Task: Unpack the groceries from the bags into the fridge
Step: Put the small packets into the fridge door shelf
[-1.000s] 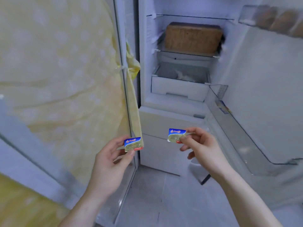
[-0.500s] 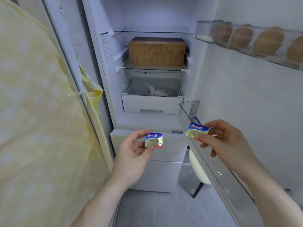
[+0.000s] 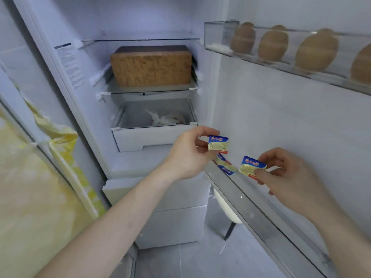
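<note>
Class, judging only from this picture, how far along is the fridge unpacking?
Done: eggs in the upper door rack, a brown block shelved, butter packets in the lower door shelf. In hand: each hand, left and right, pinches another packet. Left: setting them down; bags unseen.

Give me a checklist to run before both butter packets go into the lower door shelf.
1. Left hand grips its blue-and-gold foil butter packet: ok.
2. Right hand pinches its matching packet: ok.
3. Clear plastic lower door shelf open from above: ok.
4. Free space beside the butter packets already lying in it: ok.
5. Shelf's full depth: cannot tell.
</note>
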Demonstrator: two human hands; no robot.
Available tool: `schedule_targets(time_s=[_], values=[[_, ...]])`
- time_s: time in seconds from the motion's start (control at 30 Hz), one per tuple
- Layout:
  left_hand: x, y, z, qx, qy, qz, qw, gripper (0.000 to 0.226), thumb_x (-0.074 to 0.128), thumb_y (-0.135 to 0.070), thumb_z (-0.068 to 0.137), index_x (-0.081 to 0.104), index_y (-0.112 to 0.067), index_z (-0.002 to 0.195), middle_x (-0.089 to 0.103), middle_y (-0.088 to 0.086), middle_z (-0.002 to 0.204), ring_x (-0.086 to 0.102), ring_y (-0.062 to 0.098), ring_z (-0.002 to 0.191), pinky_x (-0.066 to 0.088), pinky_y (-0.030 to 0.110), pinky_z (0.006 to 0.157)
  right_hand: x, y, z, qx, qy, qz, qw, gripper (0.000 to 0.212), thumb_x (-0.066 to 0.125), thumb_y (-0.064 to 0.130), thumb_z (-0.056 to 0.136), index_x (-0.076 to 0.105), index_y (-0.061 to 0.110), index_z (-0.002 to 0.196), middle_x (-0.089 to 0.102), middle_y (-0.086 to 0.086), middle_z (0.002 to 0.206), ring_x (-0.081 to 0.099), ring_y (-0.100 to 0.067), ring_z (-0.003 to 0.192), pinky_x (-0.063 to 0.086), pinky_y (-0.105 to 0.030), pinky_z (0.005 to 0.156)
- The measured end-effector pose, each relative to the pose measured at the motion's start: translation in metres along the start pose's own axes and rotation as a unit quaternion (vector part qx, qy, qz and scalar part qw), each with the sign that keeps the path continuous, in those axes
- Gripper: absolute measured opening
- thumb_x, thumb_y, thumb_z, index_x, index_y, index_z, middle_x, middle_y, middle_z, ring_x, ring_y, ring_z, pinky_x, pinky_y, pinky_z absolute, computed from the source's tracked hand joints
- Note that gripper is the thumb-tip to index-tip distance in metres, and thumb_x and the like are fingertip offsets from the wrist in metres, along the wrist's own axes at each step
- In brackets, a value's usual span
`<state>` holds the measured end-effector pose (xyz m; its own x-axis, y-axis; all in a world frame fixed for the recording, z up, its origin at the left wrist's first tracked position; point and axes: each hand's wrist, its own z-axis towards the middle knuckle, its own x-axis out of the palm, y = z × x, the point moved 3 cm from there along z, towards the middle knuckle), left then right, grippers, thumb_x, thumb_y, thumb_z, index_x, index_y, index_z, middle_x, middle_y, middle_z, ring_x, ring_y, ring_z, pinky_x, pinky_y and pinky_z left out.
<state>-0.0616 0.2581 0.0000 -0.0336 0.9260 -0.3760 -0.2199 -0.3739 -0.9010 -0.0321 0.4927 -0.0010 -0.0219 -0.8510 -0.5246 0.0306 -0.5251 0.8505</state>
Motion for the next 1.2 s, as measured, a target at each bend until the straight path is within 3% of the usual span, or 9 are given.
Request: schedule_targets(time_s=[0.17,0.3,0.37,0.47,0.63,0.77,0.87,1.0,1.2], values=[[0.03,0.003,0.037,0.019,0.121,0.061,0.991,0.034,0.077,-0.002,0.081,0.07,-0.019,0.11,0.07,-0.018,0.083,0.071,0.004,0.066,0.048,0.013,0.057,0.003,-0.019,0.005,0.045,-0.018,-0.032,0.998,0.02,0.083,0.028,0.077,0.065,0.031,0.085,0.074,0.012,0.088,0.072,-0.016,0.07,0.059,-0.046,0.069],[0.042,0.011,0.062,0.069,0.17,0.153,0.971,0.032,0.082,-0.023,0.079,0.073,-0.026,0.11,0.07,-0.015,0.093,0.068,0.01,0.082,0.058,0.029,0.078,0.008,-0.026,0.004,0.049,-0.023,-0.092,0.994,0.027,0.089,0.038,0.076,0.065,0.026,0.083,0.071,0.017,0.081,0.062,-0.009,0.058,0.047,-0.029,0.055],[0.047,0.016,0.07,0.069,0.204,0.165,0.962,0.034,0.082,-0.02,0.08,0.073,-0.023,0.112,0.071,-0.012,0.099,0.068,0.014,0.086,0.056,0.023,0.077,0.01,-0.027,0.004,0.051,-0.023,-0.121,0.991,0.028,0.087,0.041,0.075,0.065,0.027,0.082,0.07,0.018,0.081,0.062,-0.007,0.059,0.048,-0.03,0.056],[0.055,0.023,0.078,0.051,0.268,0.173,0.946,0.04,0.086,-0.019,0.079,0.071,-0.023,0.116,0.068,-0.015,0.105,0.072,0.012,0.084,0.046,0.005,0.06,0.011,-0.03,0.005,0.055,-0.028,-0.158,0.985,0.028,0.087,0.04,0.074,0.062,0.028,0.079,0.068,0.022,0.077,0.06,-0.008,0.06,0.049,-0.031,0.058],[0.06,0.024,0.089,0.051,0.345,0.224,0.91,0.042,0.087,-0.022,0.077,0.072,-0.028,0.116,0.069,-0.015,0.117,0.071,0.008,0.088,0.048,0.012,0.067,0.013,-0.033,0.006,0.061,-0.035,-0.211,0.975,0.036,0.081,0.05,0.071,0.056,0.024,0.075,0.069,0.02,0.075,0.057,-0.017,0.056,0.05,-0.034,0.057],[0.07,0.026,0.095,0.056,0.375,0.243,0.893,0.041,0.088,-0.019,0.075,0.074,-0.022,0.113,0.071,-0.011,0.114,0.066,0.005,0.083,0.038,0.003,0.051,0.015,-0.034,0.006,0.071,-0.036,-0.225,0.971,0.036,0.081,0.05,0.072,0.056,0.024,0.074,0.068,0.016,0.074,0.057,-0.018,0.056,0.049,-0.034,0.055],[0.079,0.027,0.097,0.06,0.388,0.264,0.881,0.04,0.09,-0.019,0.072,0.074,-0.02,0.109,0.073,-0.007,0.11,0.066,0.009,0.08,0.04,0.005,0.049,0.017,-0.036,0.005,0.074,-0.022,-0.238,0.968,0.034,0.08,0.051,0.073,0.056,0.026,0.075,0.069,0.021,0.079,0.059,-0.014,0.057,0.049,-0.034,0.056],[0.086,0.028,0.098,0.07,0.401,0.29,0.866,0.043,0.091,-0.02,0.072,0.075,-0.018,0.111,0.075,-0.004,0.11,0.07,0.016,0.092,0.052,0.017,0.066,0.018,-0.037,0.005,0.084,-0.022,-0.253,0.963,0.031,0.078,0.048,0.075,0.056,0.027,0.075,0.069,0.022,0.08,0.06,-0.011,0.059,0.047,-0.031,0.056],[0.089,0.033,0.099,0.078,0.406,0.297,0.861,0.044,0.09,-0.021,0.072,0.077,-0.02,0.113,0.074,-0.006,0.112,0.069,0.013,0.098,0.056,0.024,0.085,0.02,-0.041,0.008,0.091,-0.013,-0.307,0.947,0.019,0.071,0.039,0.085,0.059,0.027,0.076,0.069,0.014,0.078,0.062,-0.007,0.072,0.049,-0.029,0.06]])
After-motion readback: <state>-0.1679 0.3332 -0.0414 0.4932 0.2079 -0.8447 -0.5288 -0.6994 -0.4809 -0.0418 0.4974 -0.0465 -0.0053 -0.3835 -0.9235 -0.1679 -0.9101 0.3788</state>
